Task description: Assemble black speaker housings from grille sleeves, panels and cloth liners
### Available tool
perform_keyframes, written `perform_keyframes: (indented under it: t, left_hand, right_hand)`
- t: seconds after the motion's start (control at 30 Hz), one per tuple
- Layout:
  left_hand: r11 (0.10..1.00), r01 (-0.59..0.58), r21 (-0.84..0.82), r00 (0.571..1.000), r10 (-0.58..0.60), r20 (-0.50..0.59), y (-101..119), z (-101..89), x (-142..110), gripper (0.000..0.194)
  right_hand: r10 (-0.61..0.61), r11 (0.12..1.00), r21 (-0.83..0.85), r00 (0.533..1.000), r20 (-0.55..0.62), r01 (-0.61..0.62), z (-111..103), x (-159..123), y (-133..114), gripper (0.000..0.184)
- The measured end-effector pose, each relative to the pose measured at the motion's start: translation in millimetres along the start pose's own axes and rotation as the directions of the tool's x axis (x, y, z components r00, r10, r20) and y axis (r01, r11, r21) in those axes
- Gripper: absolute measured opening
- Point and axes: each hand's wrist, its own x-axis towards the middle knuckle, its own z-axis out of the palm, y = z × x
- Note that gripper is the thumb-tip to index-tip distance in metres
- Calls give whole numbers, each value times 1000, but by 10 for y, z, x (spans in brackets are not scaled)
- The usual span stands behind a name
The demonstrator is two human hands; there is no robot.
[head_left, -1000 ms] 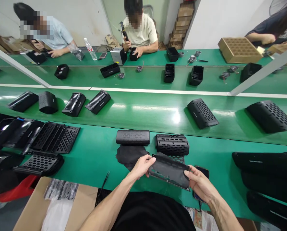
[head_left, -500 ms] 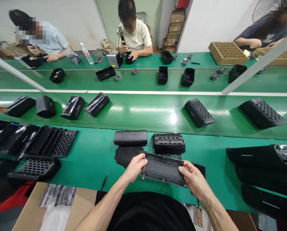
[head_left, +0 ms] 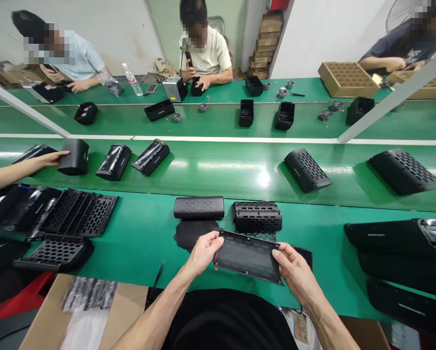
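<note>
Gripping one end of a black mesh panel [head_left: 247, 257], the left hand [head_left: 205, 250] is closed on its edge; the right hand [head_left: 291, 265] pinches the other end; the panel is held above the green worktop [head_left: 137, 243], near a black cloth [head_left: 192, 235].

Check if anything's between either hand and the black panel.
Nothing visible. The left hand and right hand grip the black panel directly at opposite ends. The dark sheet material lies beyond the left hand, not in between.
</note>
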Motion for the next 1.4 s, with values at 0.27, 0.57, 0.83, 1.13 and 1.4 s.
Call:
perform_keyframes:
  t: [0.27, 0.57, 0.83, 1.13, 1.4]
  left_hand:
    - [1000, 1, -1, 1000, -1, 0, 27, 3, -22, 42]
    - [1000, -24, -13, 1000, 23, -16, 67, -17, -73, 42]
    - [990, -37, -138, 994, 51, 97, 88, -78, -126, 42]
    - [987, -66, -148, 992, 80, 94, 117, -88, -86, 48]
    - [992, -81, -94, 994, 87, 60, 164, -83, -87, 53]
  right_hand:
    - [-40, 996, -85, 999, -33, 37, -16, -17, 2, 42]
    - [-55, 992, -114, 998, -20, 52, -47, -4, 52, 40]
    - [-77, 995, -70, 997, -2, 77, -89, -73, -14, 38]
    - [-67, 997, -47, 997, 40, 69, -100, -132, -110, 37]
    - [-93, 991, -94, 995, 35, 95, -88, -142, -150, 42]
